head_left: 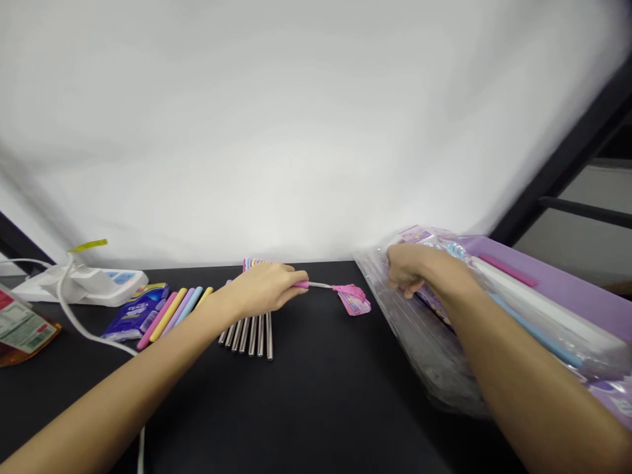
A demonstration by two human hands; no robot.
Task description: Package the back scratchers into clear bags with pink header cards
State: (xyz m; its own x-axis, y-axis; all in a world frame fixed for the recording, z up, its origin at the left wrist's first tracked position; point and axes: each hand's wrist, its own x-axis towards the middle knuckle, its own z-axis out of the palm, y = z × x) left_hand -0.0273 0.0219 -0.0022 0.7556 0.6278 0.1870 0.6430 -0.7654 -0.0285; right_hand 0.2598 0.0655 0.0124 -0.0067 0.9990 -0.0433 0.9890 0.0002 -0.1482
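My left hand (269,289) is closed round the pink handle of a back scratcher (320,285). Its thin metal shaft points right and ends in a pink hand-shaped head with a small pink card (354,301) at it. Under and beside this hand lie several metal rods (251,336) side by side, their far ends coloured and partly hidden. My right hand (409,266) is at the clear plastic bag (395,309) by a purple box, its fingers curled down onto the plastic. The fingertips are partly hidden.
The purple box (557,263) on the right holds wrapped coloured sticks. Coloured sticks (170,316), a blue packet (135,313), a white power strip (118,286) and a bottle with amber liquid (24,332) lie left. A white cable (74,316) crosses the black table (306,408).
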